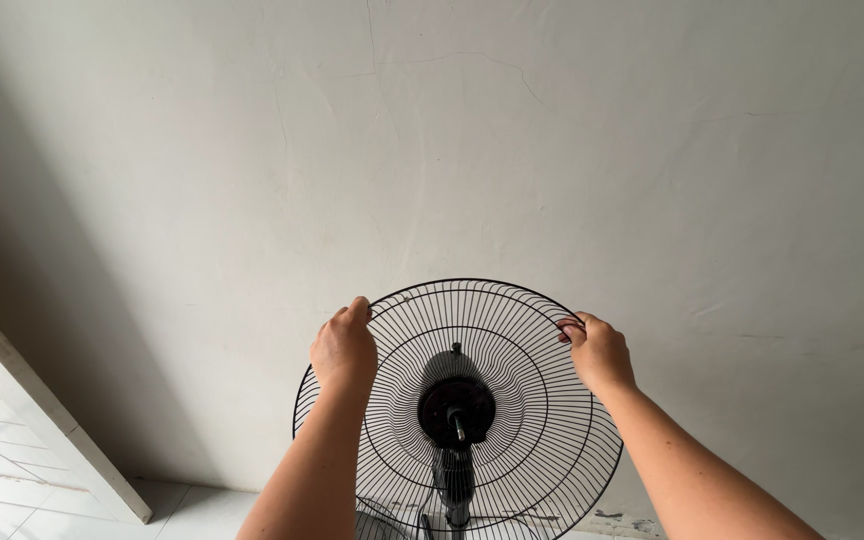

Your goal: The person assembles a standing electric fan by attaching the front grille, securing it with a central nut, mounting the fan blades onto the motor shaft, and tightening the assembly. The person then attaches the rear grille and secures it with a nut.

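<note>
Both hands grip the upper rim of a black wire fan guard [512,330] mounted around the motor hub [456,410]: left hand [344,348], right hand [600,350]. It looks light, stiff, bendable; best held by its rim.

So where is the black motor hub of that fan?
The motor hub sits low and centre in the head view, at the middle of the wire grille, between both hands.

two bare hands grip the rim of a round black wire fan guard [512,340], left hand [344,348] at upper left, right hand [600,350] at upper right, motor hub [456,408] centred, pale wall [552,150] behind.
</note>
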